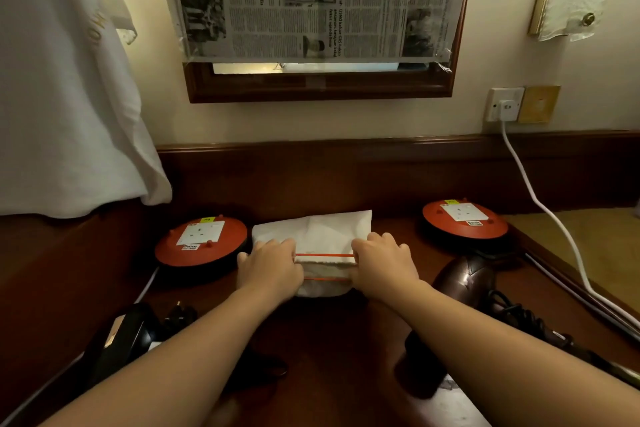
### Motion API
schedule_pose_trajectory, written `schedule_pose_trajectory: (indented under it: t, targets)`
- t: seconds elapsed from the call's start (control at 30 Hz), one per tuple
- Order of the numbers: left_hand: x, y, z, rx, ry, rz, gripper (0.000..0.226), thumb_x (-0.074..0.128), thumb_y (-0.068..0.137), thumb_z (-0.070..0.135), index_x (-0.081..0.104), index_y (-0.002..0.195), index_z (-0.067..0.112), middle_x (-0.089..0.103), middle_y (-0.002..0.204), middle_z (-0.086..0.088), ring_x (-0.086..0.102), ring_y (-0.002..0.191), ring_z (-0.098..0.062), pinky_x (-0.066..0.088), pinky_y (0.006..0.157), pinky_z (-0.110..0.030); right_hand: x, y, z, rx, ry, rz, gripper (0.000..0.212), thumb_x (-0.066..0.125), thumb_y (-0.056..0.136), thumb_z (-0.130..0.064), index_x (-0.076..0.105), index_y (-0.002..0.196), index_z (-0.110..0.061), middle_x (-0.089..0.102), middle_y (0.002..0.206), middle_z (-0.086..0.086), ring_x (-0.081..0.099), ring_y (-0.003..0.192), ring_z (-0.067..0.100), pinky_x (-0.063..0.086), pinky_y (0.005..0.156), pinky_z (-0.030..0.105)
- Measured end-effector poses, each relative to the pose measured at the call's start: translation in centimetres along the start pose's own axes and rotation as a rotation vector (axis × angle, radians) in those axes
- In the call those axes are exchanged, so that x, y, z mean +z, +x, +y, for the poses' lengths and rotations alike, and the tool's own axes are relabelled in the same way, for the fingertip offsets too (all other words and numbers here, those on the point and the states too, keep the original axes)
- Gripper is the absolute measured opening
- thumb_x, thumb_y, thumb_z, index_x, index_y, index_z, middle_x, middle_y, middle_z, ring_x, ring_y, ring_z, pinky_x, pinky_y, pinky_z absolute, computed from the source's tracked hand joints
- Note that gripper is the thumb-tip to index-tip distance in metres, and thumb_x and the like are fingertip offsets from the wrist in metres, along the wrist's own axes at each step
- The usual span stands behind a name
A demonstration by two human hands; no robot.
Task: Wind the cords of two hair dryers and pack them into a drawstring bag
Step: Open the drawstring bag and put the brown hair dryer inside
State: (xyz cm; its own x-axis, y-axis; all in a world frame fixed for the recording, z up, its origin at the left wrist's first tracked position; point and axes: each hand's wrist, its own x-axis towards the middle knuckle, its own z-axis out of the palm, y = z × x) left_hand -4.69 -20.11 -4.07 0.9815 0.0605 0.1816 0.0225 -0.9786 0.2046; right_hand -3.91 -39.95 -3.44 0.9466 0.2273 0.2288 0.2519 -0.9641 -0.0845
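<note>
A white drawstring bag point(320, 230) lies flat in the middle of the dark wooden desk point(339, 340). Its near end has two orange drawstrings point(323, 255) stretched between my hands. My left hand point(268, 265) grips the bag's left side at the opening. On the right side, my right hand point(382, 258) grips it the same way. A black hair dryer point(119, 340) lies at the near left, its cord and plug beside it. To the right lies a dark brown hair dryer point(462, 277), its black cord point(519, 317) loose on the desk.
Two red round cord reels with white sockets stand on the desk, one at the left point(201, 241) and one at the right point(464, 218). A white cable point(540, 204) runs from the wall socket point(505, 104) down the right edge. A white cloth point(62, 97) hangs at the left.
</note>
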Motion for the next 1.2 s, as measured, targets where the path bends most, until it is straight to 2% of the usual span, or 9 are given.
schedule_pose_trajectory:
  t: [0.2,0.37,0.47,0.63,0.77,0.9,0.97,1.13,1.2]
  targets:
    - [0.4,-0.7,-1.6,0.063,0.021,0.113,0.017,0.068,0.089,0.039,0.053,0.095,0.032,0.047,0.107,0.005,0.047,0.115,-0.022,0.042,0.09,-0.038,0.6,-0.8,0.4,-0.025,-0.022,0.017,0.014,0.06,0.095,-0.031,0.048,0.093,-0.025,0.049,0.1,0.0,0.044,0.095,0.023,0.046,0.086,0.044]
    - [0.6,-0.3,-3.6,-0.021,-0.312,-0.294,0.079,0.084,0.07,0.071,0.055,0.129,0.028,0.053,0.121,0.007,0.058,0.114,-0.016,0.05,0.088,-0.03,0.0,-1.2,0.4,-0.072,0.12,-0.181,0.025,0.067,0.091,-0.037,0.053,0.11,-0.027,0.049,0.115,0.001,0.048,0.103,0.024,0.049,0.092,0.043]
    - [0.6,-0.6,-3.6,-0.014,-0.437,-0.44,0.057,0.077,0.084,0.061,0.066,0.122,0.021,0.067,0.115,0.004,0.065,0.103,-0.013,0.052,0.084,-0.03,-0.3,-1.4,-0.5,-0.102,0.158,-0.243,0.037,0.068,0.086,-0.045,0.052,0.115,-0.028,0.052,0.118,0.0,0.052,0.104,0.024,0.045,0.086,0.04]
    - [0.9,-0.3,-3.9,-0.073,-0.401,-0.298,0.012,0.068,0.089,0.018,0.078,0.084,0.015,0.076,0.085,0.001,0.07,0.079,-0.017,0.056,0.073,-0.032,0.0,-1.8,-2.0,-0.018,0.228,-0.128,0.033,0.056,0.093,-0.054,0.053,0.108,-0.025,0.059,0.099,-0.003,0.054,0.094,0.022,0.044,0.089,0.045]
    - [-1.1,-0.7,-3.2,-0.105,-0.529,-0.21,0.008,0.077,0.089,0.014,0.078,0.083,0.009,0.073,0.07,0.0,0.067,0.063,-0.014,0.054,0.06,-0.028,0.2,-1.6,-1.9,-0.005,0.326,0.012,0.028,0.057,0.094,-0.051,0.058,0.105,-0.025,0.061,0.098,-0.005,0.053,0.097,0.02,0.045,0.082,0.04]
    - [-3.8,-1.3,0.0,-0.096,-0.783,-0.232,0.012,0.075,0.095,0.008,0.071,0.096,-0.003,0.066,0.076,-0.012,0.066,0.057,-0.019,0.054,0.045,-0.023,-0.5,-1.7,-1.3,-0.116,0.796,-0.242,0.064,0.083,0.081,-0.04,0.048,0.133,-0.028,0.061,0.098,0.004,0.059,0.081,0.016,0.053,0.074,0.041]
    - [-4.7,-1.4,1.9,-0.051,-0.867,-0.235,0.008,0.076,0.095,0.008,0.071,0.091,0.003,0.066,0.075,-0.011,0.067,0.057,-0.017,0.056,0.048,-0.025,-1.2,-2.0,-1.3,-0.101,0.951,-0.276,0.075,0.088,0.08,-0.037,0.042,0.139,-0.028,0.059,0.096,0.005,0.057,0.078,0.012,0.049,0.067,0.03]
    - [-5.6,-1.3,5.6,0.218,-0.897,-0.167,0.019,0.073,0.099,0.021,0.083,0.088,0.008,0.077,0.072,-0.005,0.069,0.065,-0.007,0.055,0.061,-0.025,-2.7,-2.2,-0.5,-0.077,1.073,-0.155,0.003,0.07,0.095,-0.011,0.068,0.093,-0.013,0.065,0.076,0.004,0.056,0.061,0.013,0.043,0.053,0.024]
    - [-5.2,-1.2,5.9,0.273,-0.781,-0.016,0.024,0.07,0.1,0.028,0.084,0.087,0.014,0.067,0.059,0.01,0.056,0.054,0.002,0.043,0.056,-0.02,-3.2,-2.0,0.9,0.068,1.036,-0.082,0.014,0.064,0.092,-0.008,0.068,0.079,-0.011,0.064,0.068,0.005,0.056,0.059,0.017,0.042,0.052,0.028]
